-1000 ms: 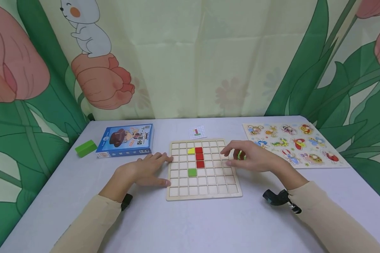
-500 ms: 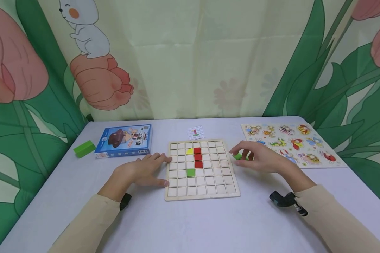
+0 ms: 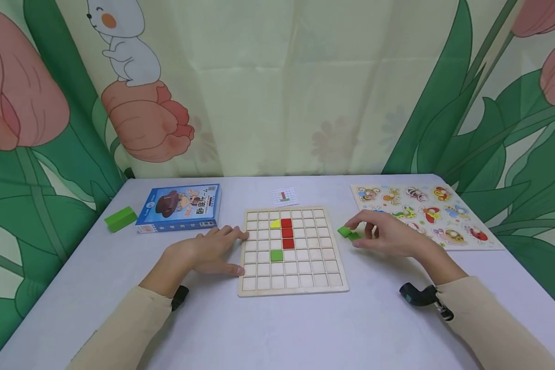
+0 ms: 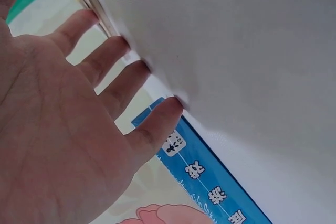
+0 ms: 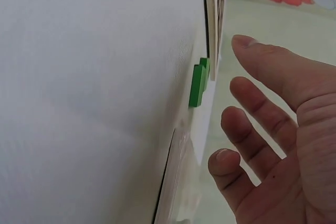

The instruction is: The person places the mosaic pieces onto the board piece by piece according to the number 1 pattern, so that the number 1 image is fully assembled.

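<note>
My left hand (image 3: 213, 253) rests at the left edge of a wooden grid board (image 3: 293, 294), its fingers fairly straight. The board carries a column of red squares (image 3: 288, 233), a yellow piece (image 3: 275, 224) beside the top one, and a green square (image 3: 276, 255) lower left. Just right of the board lie green blocks (image 3: 344, 232), with the fingertips of my right hand (image 3: 388, 234) close by. In the right wrist view the green blocks (image 5: 197, 85) sit on the table, apart from the loosely bent fingers. Nothing is held there.
Behind the board lies a small card (image 3: 284, 196) with a grid pattern. A blue game box (image 3: 178, 205) and a larger green block (image 3: 121, 219) are at the left. An insect picture board (image 3: 485, 244) stands at the right, partly behind my right hand.
My right hand has moved right, off the board's right side, to beside the green blocks, which now show more fully. The left hand has stayed at the board's edge.
</note>
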A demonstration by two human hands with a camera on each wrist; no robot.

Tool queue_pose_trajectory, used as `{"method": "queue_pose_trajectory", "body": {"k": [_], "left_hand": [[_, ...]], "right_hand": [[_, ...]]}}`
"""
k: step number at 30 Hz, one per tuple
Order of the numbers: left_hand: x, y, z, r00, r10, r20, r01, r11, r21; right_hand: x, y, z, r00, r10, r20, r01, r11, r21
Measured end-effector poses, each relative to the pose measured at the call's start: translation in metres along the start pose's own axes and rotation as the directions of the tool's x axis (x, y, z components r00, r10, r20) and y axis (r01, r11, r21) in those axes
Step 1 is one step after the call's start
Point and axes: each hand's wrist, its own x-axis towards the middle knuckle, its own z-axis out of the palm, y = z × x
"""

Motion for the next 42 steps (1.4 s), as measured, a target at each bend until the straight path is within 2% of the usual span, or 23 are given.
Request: {"method": "queue_pose_trajectory", "body": {"k": [11, 16, 23, 32, 38, 42], "left_hand": [[0.0007, -0.0021, 0.0032, 1.000, 0.015, -0.008, -0.015, 1.000, -0.017], [-0.0015, -0.0048, 0.0039, 1.000, -0.009, 0.009, 0.009, 1.000, -0.022], [-0.0021, -0.0045, 0.0025, 1.000, 0.004, 0.005, -0.004, 1.000, -0.018], [-0.0011, -0.0026, 0.0030, 1.000, 0.008, -0.001, -0.008, 0.999, -0.037], [0.0012, -0.0021, -0.0004, 1.000, 0.010, -0.007, -0.010, 1.000, -0.005], [0.0009, -0.0015, -0.0003, 1.000, -0.003, 0.003, 0.004, 1.000, -0.019]], "right_hand": [[-0.0028, 0.0024, -0.0033, 0.987, 0.143, 0.067, -0.140, 0.989, -0.051], [-0.0030, 0.0056, 0.0028, 0.986, 0.142, 0.090, -0.137, 0.989, -0.064], [-0.0060, 0.0051, 0.0017, 0.987, 0.140, 0.077, -0.132, 0.986, -0.098], [-0.0055, 0.0041, -0.0005, 0.987, 0.129, 0.097, -0.120, 0.988, -0.094], [-0.0069, 0.0026, 0.0021, 0.993, 0.112, 0.034, -0.108, 0.989, -0.104], [-0.0064, 0.0030, 0.0029, 0.996, 0.085, 0.004, -0.085, 0.993, -0.080]]}}
